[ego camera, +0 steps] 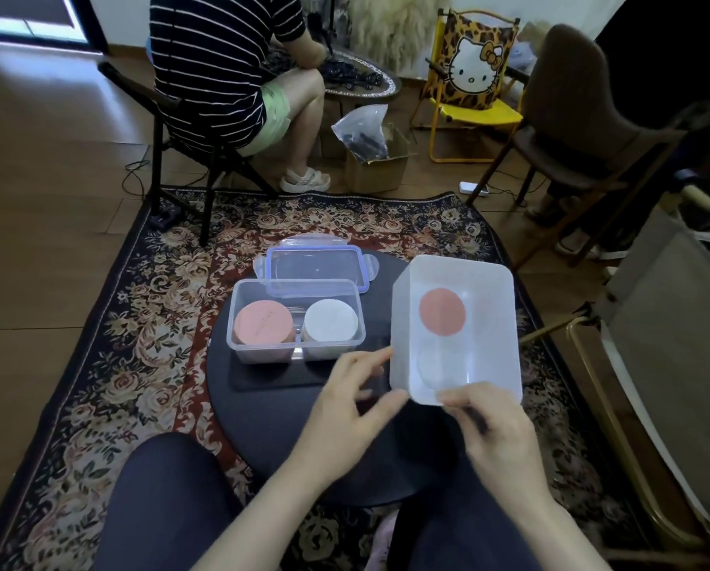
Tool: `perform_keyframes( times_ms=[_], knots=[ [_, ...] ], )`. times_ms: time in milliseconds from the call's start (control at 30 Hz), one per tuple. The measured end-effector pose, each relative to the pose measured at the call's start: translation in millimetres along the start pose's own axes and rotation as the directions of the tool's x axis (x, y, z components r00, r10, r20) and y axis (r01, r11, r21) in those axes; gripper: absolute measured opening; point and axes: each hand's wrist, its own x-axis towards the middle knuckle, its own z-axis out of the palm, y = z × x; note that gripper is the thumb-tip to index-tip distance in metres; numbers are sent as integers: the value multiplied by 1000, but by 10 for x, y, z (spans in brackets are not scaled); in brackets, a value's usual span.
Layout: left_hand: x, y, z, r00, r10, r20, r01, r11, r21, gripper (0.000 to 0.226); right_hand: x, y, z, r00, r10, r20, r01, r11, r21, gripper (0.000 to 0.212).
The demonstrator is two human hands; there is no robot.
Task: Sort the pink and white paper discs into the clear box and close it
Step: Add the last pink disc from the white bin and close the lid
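Living room, wood floor, floral rug (110,364) with a round dark table (270,438) on it. A dark mat (262,377) lies on the table under the clear box (295,319).

Clear box sits open, upright, left of table centre. Inside: pink disc stack (263,321) on the left, white disc stack (331,321) on the right, side by side. Its lid (316,267) with blue seal and clips lies flat just behind the box, touching or overlapping the rear rim.

Frosted white tub (456,331) is on the right side of the table, tipped so the opening faces the camera. One pink disc (442,311) lies inside it on the upper part of the floor; a white disc (439,366) sits below it, faint, hard to make out.

Right hand (497,434) pinches the tub's near rim, fingers curled on the edge. Left hand (351,410) is next to the tub's left wall, fingers relaxed and spread, fingertips near or touching the wall; motion blur, cannot tell contact. It holds nothing.

Background: another person in a striped top on a folding chair (168,129), cardboard box (376,166) with a plastic bag, yellow leopard-print chair (468,96), brown chair (584,129).
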Motion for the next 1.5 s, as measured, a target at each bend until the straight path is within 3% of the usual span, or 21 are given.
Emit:
perform_keyframes(
  times_ms=[100,267,467,567,633,733,833,1033,1233,1400,1500],
  knots=[
    [9,-65,133,981,-136,135,157,975,-156,73,-128,-24,-57,999,-39,-5,39,999,9,15],
    [52,-95,169,962,-157,224,234,897,-376,90,-265,-28,-91,997,-74,-15,74,996,58,19],
    [76,-134,108,979,-147,138,189,908,-373,87,-208,-90,-98,985,-121,123,99,981,167,21],
    [39,-187,63,982,-142,122,180,898,-401,90,-145,-89,-114,970,-115,213,61,968,243,19],
    [23,-196,61,983,-143,118,180,885,-429,90,-106,-109,-137,955,-91,282,6,958,288,5],
    [17,-197,92,984,-153,87,176,876,-449,91,32,-168,-180,943,62,328,-176,927,330,11],
    [20,-186,124,985,-155,74,172,875,-452,90,249,-181,-163,948,153,278,-226,940,255,16],
    [6,-200,113,985,-152,82,173,878,-447,87,729,-239,108,895,297,331,-273,955,-118,62],
    [5,-219,116,984,-157,87,179,881,-439,85,785,-231,263,903,373,213,-330,920,-214,69],
    [5,-246,127,986,-139,92,164,895,-415,85,732,-245,256,929,349,127,-326,930,-168,33],
    [-1,-254,126,987,-138,79,158,898,-410,85,702,-262,212,955,293,49,-293,956,-10,18]
  ],
)
